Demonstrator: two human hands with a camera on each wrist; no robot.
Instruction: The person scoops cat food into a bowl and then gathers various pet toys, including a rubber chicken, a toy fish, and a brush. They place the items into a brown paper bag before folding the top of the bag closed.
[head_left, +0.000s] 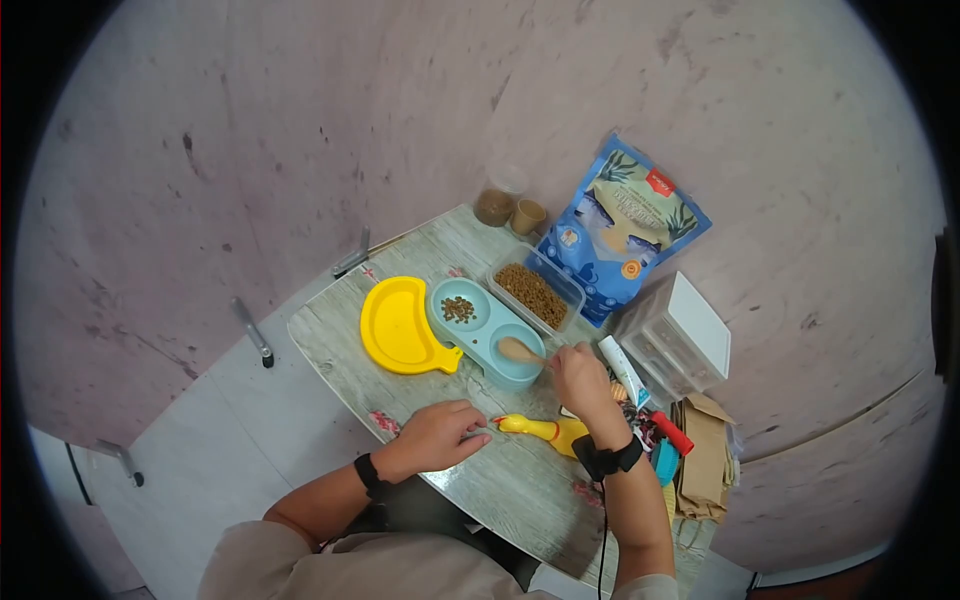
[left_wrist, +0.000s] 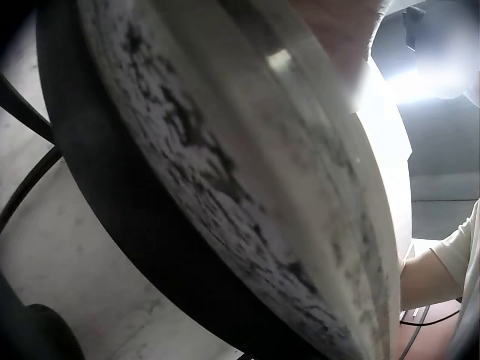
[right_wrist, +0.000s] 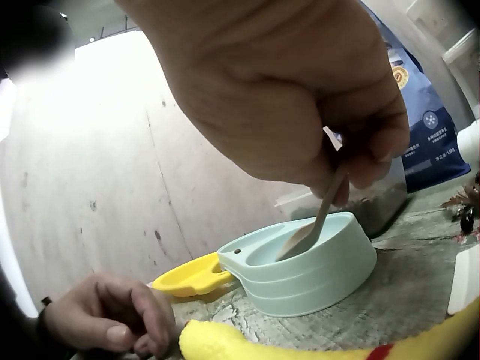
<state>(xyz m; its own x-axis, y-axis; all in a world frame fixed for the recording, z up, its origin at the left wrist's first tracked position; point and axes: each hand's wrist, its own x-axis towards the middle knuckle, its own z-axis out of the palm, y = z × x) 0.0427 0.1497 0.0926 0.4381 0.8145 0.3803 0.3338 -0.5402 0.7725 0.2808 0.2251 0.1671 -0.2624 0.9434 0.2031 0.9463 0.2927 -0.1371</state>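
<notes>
My right hand [head_left: 582, 382] pinches the handle of a wooden spoon [head_left: 518, 350], its tip angled down into the nearer bowl of a light-blue double pet bowl [head_left: 478, 338]. In the right wrist view the spoon's head [right_wrist: 298, 243] dips inside the rim, and no kibble shows on it. Brown kibble [head_left: 458, 309] lies in the farther bowl, and one piece sits on the bridge between the two. My left hand [head_left: 440, 436] rests on the table near its front edge, fingers loosely bent and holding nothing. Just right of it lies a yellow rubber chicken [head_left: 530, 427].
A yellow dish [head_left: 377, 350] stands left of the bowl. Behind are a clear tub [head_left: 575, 292] of kibble, a blue food bag [head_left: 640, 225], a jar [head_left: 493, 207] and a small brown cup [head_left: 528, 217]. White drawers [head_left: 690, 325], a tube [head_left: 622, 370] and paper bags [head_left: 703, 460] crowd the right side.
</notes>
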